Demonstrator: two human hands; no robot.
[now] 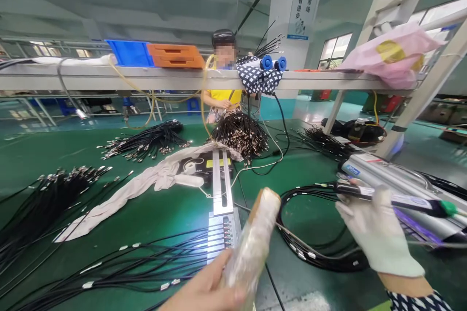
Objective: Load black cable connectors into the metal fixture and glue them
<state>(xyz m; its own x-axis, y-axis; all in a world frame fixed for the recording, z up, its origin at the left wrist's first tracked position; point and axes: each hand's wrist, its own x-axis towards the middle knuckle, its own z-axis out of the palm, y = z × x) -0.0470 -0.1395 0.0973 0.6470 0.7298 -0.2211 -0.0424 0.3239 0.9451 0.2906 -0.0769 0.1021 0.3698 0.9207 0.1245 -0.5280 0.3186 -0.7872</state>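
My bare left hand [211,286] is closed around a thick bar wrapped in clear film [253,243], with a brownish end; its kind is not plain. It is beside a metal fixture [228,233] that holds several black cable ends in a row. The black cables [146,257], with white labels, run off to the left. My right hand [379,233], in a white glove, grips a long black-and-white electric screwdriver [401,200] with a green end. Under and left of that hand lies a coil of black cable [310,252].
Piles of black cables lie at left [54,204] and back [241,136]. A white cloth [138,189] crosses the green table [175,218]. At right stands a silver case [394,175]. A person in yellow [226,95] is behind a shelf rail [175,80] with blue [129,53] and orange bins [175,56].
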